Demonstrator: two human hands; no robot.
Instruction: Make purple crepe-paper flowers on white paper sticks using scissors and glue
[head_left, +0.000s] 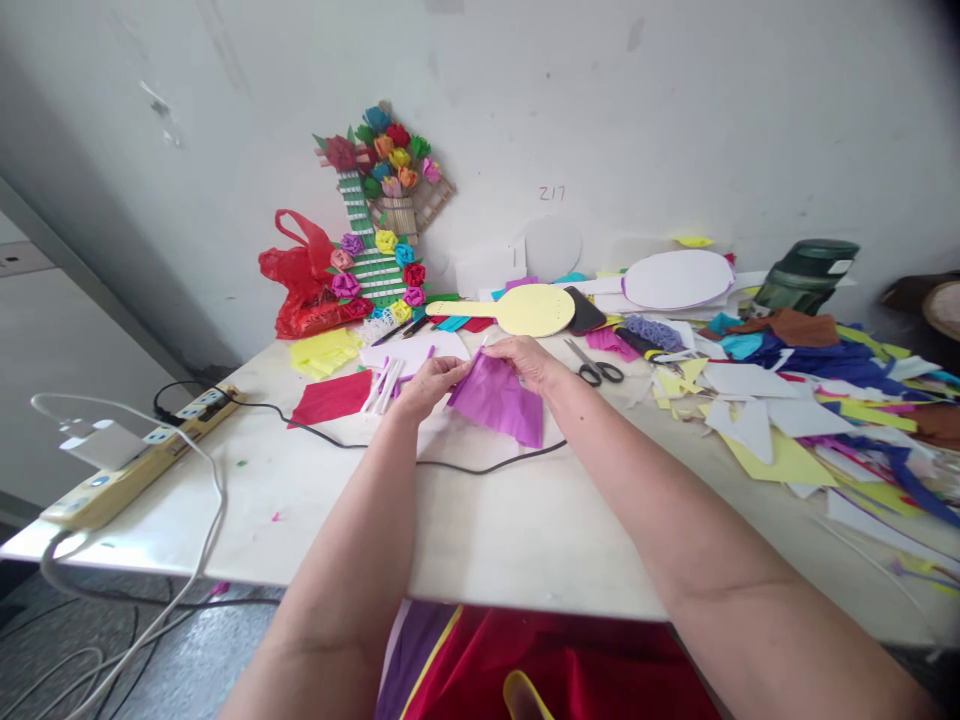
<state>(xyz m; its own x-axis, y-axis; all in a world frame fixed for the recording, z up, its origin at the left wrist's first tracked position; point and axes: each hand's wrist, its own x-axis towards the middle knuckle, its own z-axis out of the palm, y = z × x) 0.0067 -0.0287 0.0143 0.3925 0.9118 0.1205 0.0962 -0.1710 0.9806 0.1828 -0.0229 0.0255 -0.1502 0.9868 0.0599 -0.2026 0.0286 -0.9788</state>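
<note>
My left hand [439, 384] pinches the left end of a purple crepe paper sheet [499, 400], whose upper edge looks rolled around a thin white stick. My right hand [525, 358] has its fingers closed on the top edge of the same sheet, near the stick's upper end. The sheet's free part hangs down toward the table between both hands. Several white paper sticks [384, 386], some with purple on them, lie left of my left hand. Beside them is a red piece of crepe paper [331, 398]. Black-handled scissors [598, 368] lie right of my right hand.
A black cable [480, 468] crosses the table below the hands from a power strip [142, 455]. Paper scraps [780, 400] cover the right side. Behind are a yellow paddle-shaped cutout [532, 310], a phone [583, 312], a flower-decorated craft [375, 270] and a red plastic bag [300, 285].
</note>
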